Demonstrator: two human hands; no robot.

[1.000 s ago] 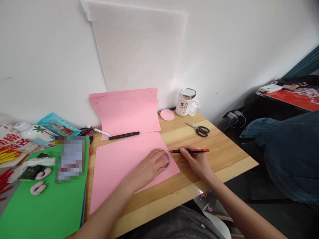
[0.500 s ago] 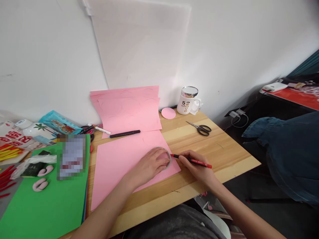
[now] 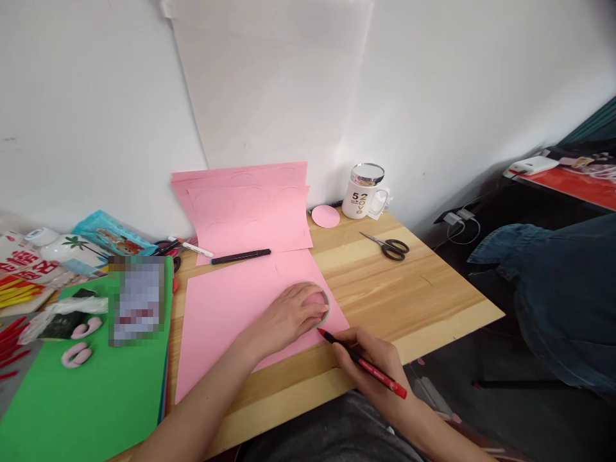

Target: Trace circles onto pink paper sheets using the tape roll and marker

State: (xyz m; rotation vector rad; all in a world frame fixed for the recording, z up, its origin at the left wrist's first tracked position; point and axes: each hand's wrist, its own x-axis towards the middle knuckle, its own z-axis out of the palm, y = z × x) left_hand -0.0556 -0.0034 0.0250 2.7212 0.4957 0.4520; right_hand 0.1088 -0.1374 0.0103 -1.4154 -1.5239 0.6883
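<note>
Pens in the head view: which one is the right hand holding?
The red-and-black pen, red at tip and end, gripped in the right hand. The black pen and white pen lie well away from it.

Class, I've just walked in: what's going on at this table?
A person's left hand holds a ring on a pink sheet. The right hand grips a pen, its tip close to the ring's near edge. Farther back on the table, scissors lie apart from a standing mug.
</note>
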